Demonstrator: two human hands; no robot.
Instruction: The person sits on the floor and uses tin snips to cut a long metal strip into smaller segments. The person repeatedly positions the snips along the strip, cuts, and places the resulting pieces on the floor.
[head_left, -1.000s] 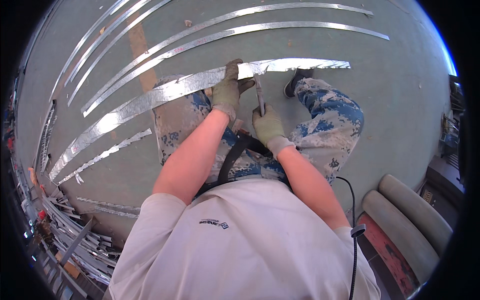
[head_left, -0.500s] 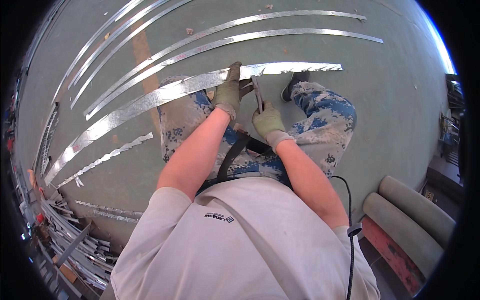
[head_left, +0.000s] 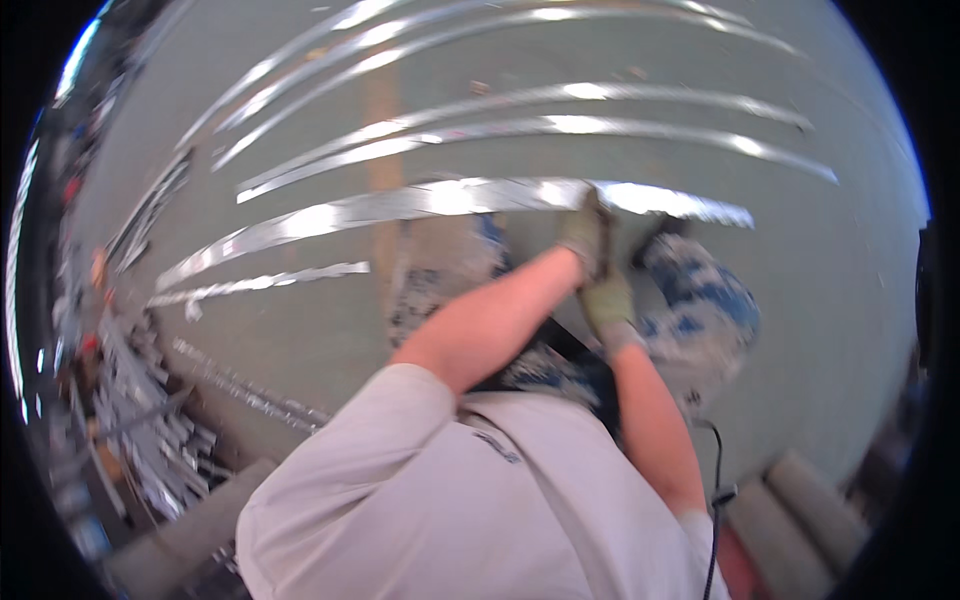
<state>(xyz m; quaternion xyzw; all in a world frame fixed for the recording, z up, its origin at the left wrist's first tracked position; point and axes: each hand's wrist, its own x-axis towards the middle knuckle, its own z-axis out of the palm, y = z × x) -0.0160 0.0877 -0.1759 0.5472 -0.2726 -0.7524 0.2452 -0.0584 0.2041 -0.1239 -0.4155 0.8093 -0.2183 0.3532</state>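
Observation:
A long, wide, shiny metal strip (head_left: 385,207) crosses in front of my knees. Beyond my hands its right part has a jagged, notched near edge. My left hand (head_left: 583,238), in a grey-green work glove, is closed over the strip right of its middle. Just below it, touching or nearly so, is my gloved right hand (head_left: 606,303), its fingers closed. The metal snips that showed in that hand half a second ago are now mostly hidden behind the left glove and blurred, so their jaws cannot be made out.
Several long metal strips (head_left: 480,133) lie on the green floor (head_left: 790,320) beyond the wide one. A short crumpled strip (head_left: 290,280) lies nearer on the left. Piled metal offcuts (head_left: 150,425) fill the lower left. Thick grey rolls (head_left: 815,505) lie at lower right; a black cable (head_left: 716,490) hangs by my right arm.
My left hand has slid right along the strip, up close to my right hand. The whole view has shifted and blurred, with the floor things appearing lower and farther right.

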